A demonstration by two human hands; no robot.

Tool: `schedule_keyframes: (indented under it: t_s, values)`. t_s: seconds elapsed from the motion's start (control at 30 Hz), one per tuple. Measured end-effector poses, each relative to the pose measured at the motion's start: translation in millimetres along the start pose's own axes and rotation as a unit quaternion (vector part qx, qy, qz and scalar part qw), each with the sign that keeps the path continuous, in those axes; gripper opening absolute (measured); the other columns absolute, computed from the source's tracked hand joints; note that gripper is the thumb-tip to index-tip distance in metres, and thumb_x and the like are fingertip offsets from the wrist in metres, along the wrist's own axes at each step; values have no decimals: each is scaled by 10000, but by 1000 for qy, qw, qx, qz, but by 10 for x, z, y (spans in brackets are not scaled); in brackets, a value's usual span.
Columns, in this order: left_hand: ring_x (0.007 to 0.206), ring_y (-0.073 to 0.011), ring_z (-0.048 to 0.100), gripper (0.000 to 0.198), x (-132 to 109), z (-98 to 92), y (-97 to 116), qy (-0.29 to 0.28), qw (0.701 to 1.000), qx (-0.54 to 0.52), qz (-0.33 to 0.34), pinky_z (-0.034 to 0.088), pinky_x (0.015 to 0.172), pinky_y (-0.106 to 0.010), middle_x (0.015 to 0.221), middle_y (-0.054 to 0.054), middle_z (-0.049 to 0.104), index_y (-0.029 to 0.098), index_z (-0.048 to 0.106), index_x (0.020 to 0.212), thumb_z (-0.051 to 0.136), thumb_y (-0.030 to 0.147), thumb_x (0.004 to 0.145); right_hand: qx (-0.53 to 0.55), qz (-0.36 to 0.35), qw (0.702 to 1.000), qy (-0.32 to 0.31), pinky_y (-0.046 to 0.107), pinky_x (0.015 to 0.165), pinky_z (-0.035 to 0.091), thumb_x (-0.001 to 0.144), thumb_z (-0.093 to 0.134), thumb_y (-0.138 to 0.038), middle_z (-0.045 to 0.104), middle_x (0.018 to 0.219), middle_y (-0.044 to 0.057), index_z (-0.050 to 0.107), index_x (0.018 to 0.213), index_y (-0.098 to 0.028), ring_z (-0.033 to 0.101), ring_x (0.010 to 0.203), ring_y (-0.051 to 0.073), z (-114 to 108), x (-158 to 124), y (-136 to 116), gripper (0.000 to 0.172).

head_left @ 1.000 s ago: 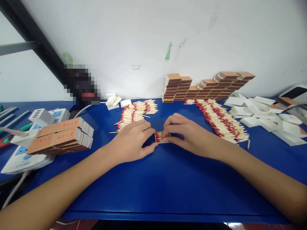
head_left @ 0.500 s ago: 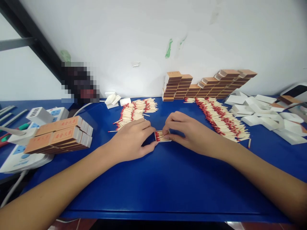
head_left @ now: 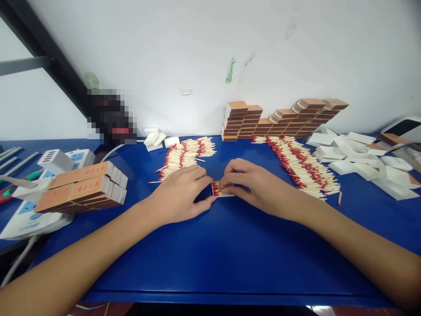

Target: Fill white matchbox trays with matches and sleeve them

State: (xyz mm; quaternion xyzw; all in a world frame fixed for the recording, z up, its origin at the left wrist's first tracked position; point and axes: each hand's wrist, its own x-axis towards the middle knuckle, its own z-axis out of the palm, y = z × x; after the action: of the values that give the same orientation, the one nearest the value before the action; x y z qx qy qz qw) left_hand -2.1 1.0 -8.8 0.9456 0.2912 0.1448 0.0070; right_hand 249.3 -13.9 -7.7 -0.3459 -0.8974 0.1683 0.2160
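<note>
A small white matchbox tray [head_left: 224, 196] lies on the blue table in front of me, with red-headed matches [head_left: 215, 188] inside. My left hand [head_left: 184, 193] holds the tray's left end between thumb and forefinger. Over its right part is my right hand [head_left: 259, 188], thumb and fingers pinched together on matches in the tray; the fingertips partly cover them. Just behind my left hand spreads a pile of loose matches [head_left: 182, 153]. Another long pile of matches [head_left: 302, 166] lies to the right, beyond my right hand.
Brown matchboxes [head_left: 272, 125] stand stacked against the wall. White empty trays [head_left: 358, 153] are heaped at the right, and a few white pieces [head_left: 154, 139] lie at the back left. Bundled matchboxes [head_left: 82, 186] rest by a power strip [head_left: 79, 156] on the left. One stray match [head_left: 340, 198] lies at right.
My right hand's fingertips have moved slightly left over the matches in the tray and are closer together. My left hand stays at the tray's left end. The view has shifted slightly.
</note>
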Motion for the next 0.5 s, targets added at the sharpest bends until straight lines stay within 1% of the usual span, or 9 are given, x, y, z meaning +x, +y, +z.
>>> schedule_keyframes:
  t_s: [0.13,0.3,0.5]
  values:
    - [957,-242,653,336,-6,2,5,2,1000,-3,1,536,846,-397,982,-78,682,138,725,1126,574,416,1014,-7,-7,1000,4,355,864,519,1073,471,-224,635,1051,82,708,1090,-232,614,991,214,26,1,24,238]
    - [943,-238,656,340,-17,8,8,6,1000,-2,4,535,831,-394,983,-77,684,142,728,1126,576,425,1014,-7,-12,1000,10,343,874,511,1051,546,-224,654,1050,77,718,1072,-214,606,1008,208,15,9,29,174]
    - [942,-238,656,338,-11,21,7,9,1000,-2,5,535,834,-398,979,-76,683,135,732,1087,577,426,1013,-34,-31,999,28,349,840,497,1032,589,-216,649,1008,74,708,1038,-189,585,970,210,29,11,-4,123]
